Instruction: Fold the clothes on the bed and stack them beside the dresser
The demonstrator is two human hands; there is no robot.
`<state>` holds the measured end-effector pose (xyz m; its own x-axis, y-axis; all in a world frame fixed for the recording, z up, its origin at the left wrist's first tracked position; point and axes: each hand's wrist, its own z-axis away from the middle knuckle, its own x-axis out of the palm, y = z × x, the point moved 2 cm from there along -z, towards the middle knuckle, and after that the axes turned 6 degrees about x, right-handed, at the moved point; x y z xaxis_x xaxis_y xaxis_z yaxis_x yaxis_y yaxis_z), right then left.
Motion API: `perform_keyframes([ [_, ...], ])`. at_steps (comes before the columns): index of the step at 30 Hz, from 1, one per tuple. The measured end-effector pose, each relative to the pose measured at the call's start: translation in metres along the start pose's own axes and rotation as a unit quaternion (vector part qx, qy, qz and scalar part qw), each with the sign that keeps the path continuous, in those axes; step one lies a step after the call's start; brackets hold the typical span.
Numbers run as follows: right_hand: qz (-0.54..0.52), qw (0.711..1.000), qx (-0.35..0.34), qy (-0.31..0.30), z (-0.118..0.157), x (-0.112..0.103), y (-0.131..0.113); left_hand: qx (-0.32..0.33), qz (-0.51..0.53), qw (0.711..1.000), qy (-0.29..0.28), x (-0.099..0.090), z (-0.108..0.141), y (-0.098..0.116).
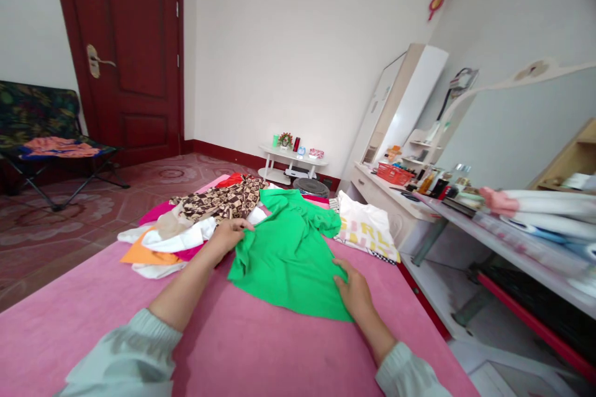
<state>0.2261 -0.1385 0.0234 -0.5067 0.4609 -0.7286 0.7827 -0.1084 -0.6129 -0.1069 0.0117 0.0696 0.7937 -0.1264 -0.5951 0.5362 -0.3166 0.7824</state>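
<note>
Now the right hand (352,286), nearer in, is touching the four-o'clock edge of the green garment (286,260), gripping or not I can't tell; the left hand (228,237) is pinching its ten-o'clock edge. Between them it's lying lengthwise, roughly six to twelve; beyond, at two, a white printed shirt (365,220) is resting.

My head-worn camera looked down, close over the pink bedspread (261,353), lower centre, and forward toward the white wall (298,43).
</note>
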Motion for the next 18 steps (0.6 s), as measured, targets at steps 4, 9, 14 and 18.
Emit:
perform_keyframes([
  [4, -0.093, 0.995, 0.022, -0.028, 0.001, -0.060, 0.001, 0.029, 0.113, 0.993, -0.013, -0.052, 0.023, 0.019],
  [9, -0.117, 0.982, 0.069, -0.131, 0.031, -0.108, 0.003, 0.058, 0.036, 0.986, -0.154, -0.078, 0.072, 0.026],
  [14, -0.081, 0.975, 0.104, -0.181, 0.080, -0.099, 0.026, 0.051, -0.037, 0.957, -0.283, -0.052, 0.116, 0.010],
  [18, -0.028, 0.966, 0.079, -0.246, 0.089, -0.101, 0.028, 0.070, -0.086, 0.940, -0.322, -0.039, 0.117, 0.022],
])
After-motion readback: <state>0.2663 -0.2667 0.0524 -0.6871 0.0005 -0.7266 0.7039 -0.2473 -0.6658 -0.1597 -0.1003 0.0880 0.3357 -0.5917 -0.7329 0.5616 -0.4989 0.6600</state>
